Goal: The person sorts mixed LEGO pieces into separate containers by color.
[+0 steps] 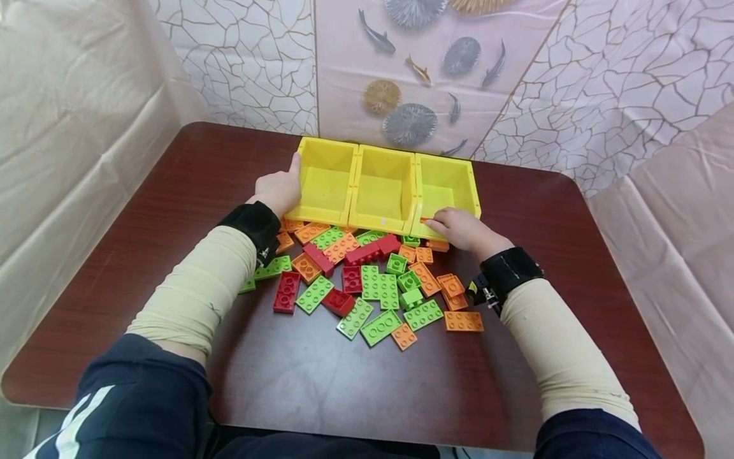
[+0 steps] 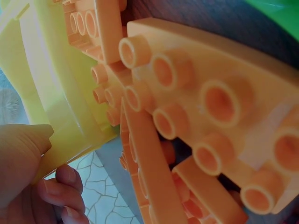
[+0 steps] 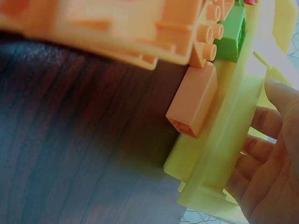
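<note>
Yellow 3-compartment bin (image 1: pixel 385 185) is set nr the far edge of the table (image 1: pixel 344 389), all 3 compartments facing up. Its L end is gripped by the L hand (image 1: pixel 279 191), thumb on one side of the wall & fingers on the other. At the front of the R compartment, bent fingers are shown by the R hand (image 1: pixel 461 228); an orange sliver is seen at the fingertips, but view's poor, so whether that or the bin wall is held can't be told. Loose studded toy bricks in red, green & orange are spread along the bin's front side, some right up against it. A red brick (image 1: pixel 286 292) is seen toward the L, green bricks are bunched mid-pile, incl. a green brick (image 1: pixel 381 328) nr the front beside a small orange brick (image 1: pixel 404 336), & an orange brick (image 1: pixel 464 321) is placed at the R edge. Black straps are worn on both wrists, w/ beige sleeves & dark blue cuffs above. Behind the table, a backdrop (image 1: pixel 421 83) w/ fish motifs is hung btwn crackle-patterned panels.
</note>
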`<state>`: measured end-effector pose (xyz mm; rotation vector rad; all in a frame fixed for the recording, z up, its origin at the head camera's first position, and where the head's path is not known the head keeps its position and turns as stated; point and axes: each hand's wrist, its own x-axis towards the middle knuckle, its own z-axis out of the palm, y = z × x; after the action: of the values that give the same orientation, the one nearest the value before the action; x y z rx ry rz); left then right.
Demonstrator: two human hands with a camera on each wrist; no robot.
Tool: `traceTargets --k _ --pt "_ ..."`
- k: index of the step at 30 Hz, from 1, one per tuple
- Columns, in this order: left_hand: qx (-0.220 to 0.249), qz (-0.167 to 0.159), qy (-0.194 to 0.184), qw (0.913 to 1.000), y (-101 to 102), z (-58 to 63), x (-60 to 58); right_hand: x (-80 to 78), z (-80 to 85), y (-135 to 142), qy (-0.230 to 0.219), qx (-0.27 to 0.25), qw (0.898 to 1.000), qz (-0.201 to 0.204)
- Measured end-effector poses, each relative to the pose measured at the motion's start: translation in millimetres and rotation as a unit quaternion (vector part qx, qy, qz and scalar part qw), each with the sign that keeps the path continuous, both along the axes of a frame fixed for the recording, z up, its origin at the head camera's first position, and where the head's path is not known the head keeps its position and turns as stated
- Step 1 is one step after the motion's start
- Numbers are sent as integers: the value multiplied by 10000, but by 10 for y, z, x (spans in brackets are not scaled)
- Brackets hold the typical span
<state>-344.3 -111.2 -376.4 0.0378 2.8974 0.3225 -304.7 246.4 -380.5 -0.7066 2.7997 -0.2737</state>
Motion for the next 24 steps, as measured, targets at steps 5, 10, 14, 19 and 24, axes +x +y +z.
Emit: traceTargets --k 5,10,14,19,24 --pt "92 47 -19 9999 -3 -1 4 105 29 7 112 -247 9995 -136" --pt "212 194 -64 9996 -8 9 22 269 65 62 306 -431 9984 -210" --pt "141 117 -58 9998 -9 19 29 428 70 139 526 -516 9973 -56" --pt "-54 -77 31 10000 -5 10 3 695 59 248 695 -669 9953 54" --pt "-16 -69 -25 10000 -6 -12 -21 1027 11 347 498 -659 9966 -69"
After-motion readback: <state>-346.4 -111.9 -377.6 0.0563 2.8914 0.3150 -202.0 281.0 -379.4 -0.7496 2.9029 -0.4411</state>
